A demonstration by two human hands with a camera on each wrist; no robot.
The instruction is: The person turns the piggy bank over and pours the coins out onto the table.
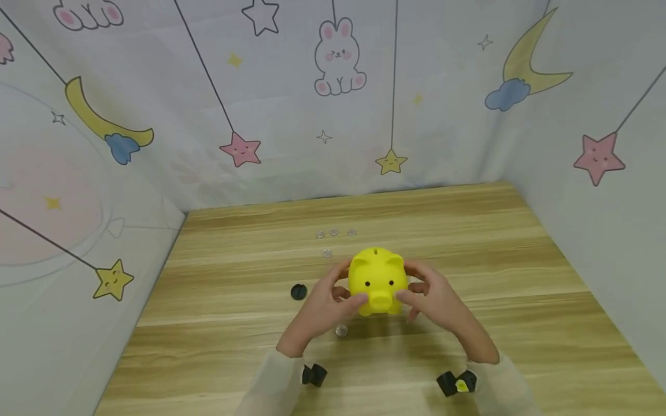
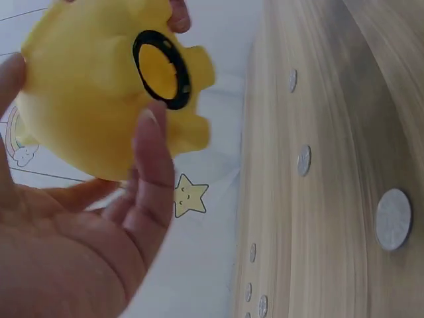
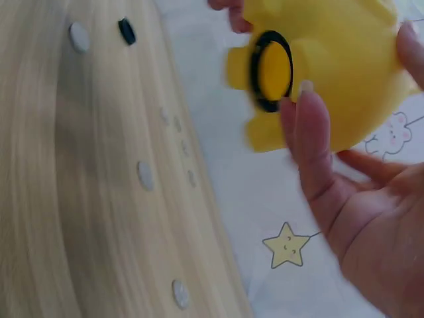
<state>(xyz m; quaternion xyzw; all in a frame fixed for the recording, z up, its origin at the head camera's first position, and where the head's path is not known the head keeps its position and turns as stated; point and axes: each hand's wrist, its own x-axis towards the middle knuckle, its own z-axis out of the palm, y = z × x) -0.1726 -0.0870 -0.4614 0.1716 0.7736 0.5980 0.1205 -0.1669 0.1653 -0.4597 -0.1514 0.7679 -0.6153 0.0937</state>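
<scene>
A yellow piggy bank [image 1: 377, 271] is held up off the table between both hands, its snout toward me and its coin slot on top. My left hand [image 1: 329, 301] grips one side with thumb and fingers; my right hand [image 1: 436, 296] grips the other side the same way. In the left wrist view, a black ring [image 2: 183, 81] surrounds the round hole in the piggy bank's belly, with fingertips close to it. A black round cap [image 1: 299, 292] lies on the table left of the left hand. One coin [image 1: 341, 330] lies below the piggy bank.
Several silver coins lie scattered on the wood-grain table [image 1: 234, 248], among them a coin [image 1: 326, 253] behind the left hand and another coin [image 3: 145, 175] in the right wrist view. A printed curtain [image 1: 291, 115] stands behind and at both sides.
</scene>
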